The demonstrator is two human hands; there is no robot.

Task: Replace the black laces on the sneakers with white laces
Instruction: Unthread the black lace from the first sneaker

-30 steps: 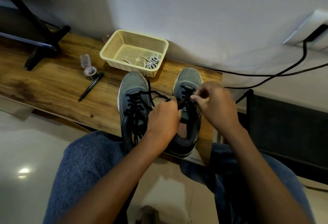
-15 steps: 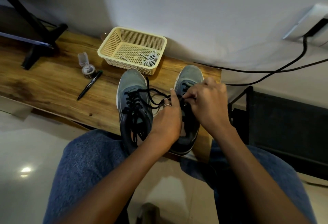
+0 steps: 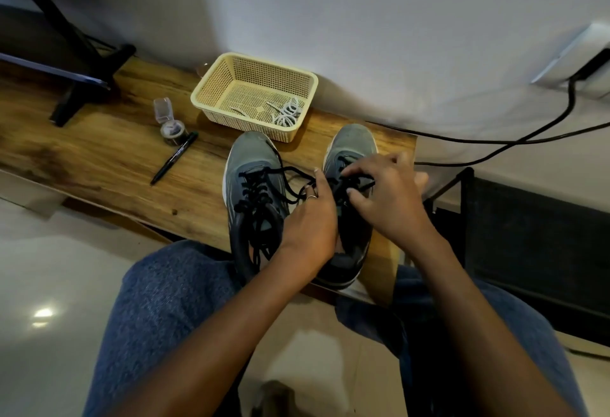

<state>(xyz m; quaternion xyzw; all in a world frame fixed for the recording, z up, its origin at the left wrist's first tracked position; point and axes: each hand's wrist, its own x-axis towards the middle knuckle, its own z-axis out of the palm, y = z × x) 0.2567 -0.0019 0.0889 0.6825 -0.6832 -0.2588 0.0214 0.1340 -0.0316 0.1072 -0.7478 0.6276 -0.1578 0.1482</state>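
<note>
Two grey sneakers stand side by side on the wooden bench (image 3: 99,156), toes toward the wall. The left sneaker (image 3: 252,182) is threaded with a black lace (image 3: 260,192), and a loose strand runs across to the right. Both hands work on the right sneaker (image 3: 351,146). My left hand (image 3: 310,222) rests on its tongue area and grips the black lace strand. My right hand (image 3: 386,192) pinches the black lace over the upper eyelets. Most of that shoe's lacing is hidden by the hands. White laces (image 3: 288,113) lie coiled in the cream basket (image 3: 211,83).
A black marker (image 3: 173,158) and a small open jar (image 3: 171,129) lie left of the sneakers. A black stand's foot (image 3: 79,93) sits at the bench's far left. Black cables (image 3: 528,141) run along the wall at right. A dark chair (image 3: 528,235) stands right of the bench.
Both hands have closed in over the right sneaker's laces. The right hand moved down and left from its raised position, and its fingers have now spread over the eyelets.
</note>
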